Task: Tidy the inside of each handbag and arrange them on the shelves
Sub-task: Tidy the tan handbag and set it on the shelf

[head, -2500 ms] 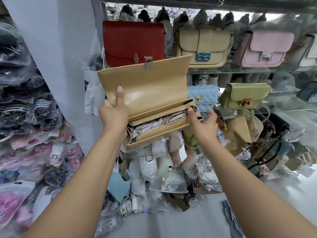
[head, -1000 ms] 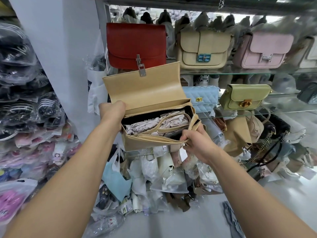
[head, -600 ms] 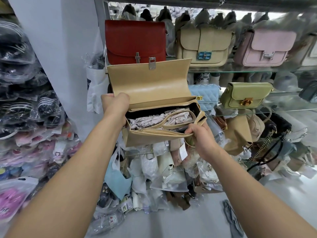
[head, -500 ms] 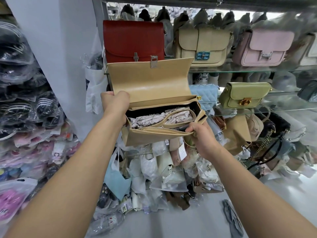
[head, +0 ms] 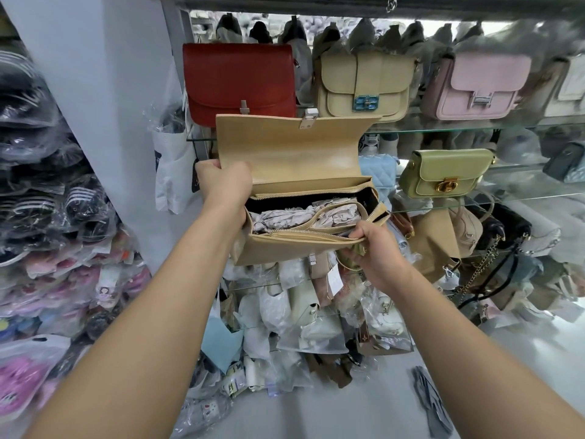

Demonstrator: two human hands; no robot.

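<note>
Both grips clamp the open tan handbag (head: 294, 188), left hand (head: 226, 185), right hand (head: 373, 248).

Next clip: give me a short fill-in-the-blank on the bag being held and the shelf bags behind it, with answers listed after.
1. The tan handbag held in both hands has its flap ____.
2. Its main compartment is stuffed with crumpled ____.
3. The left hand grips one end of the bag; the right hand pinches the ____ edge at the other end.
4. On the top glass shelf, the bag to the left of the cream bag is ____.

Answers: open; paper; zipper; red
</note>
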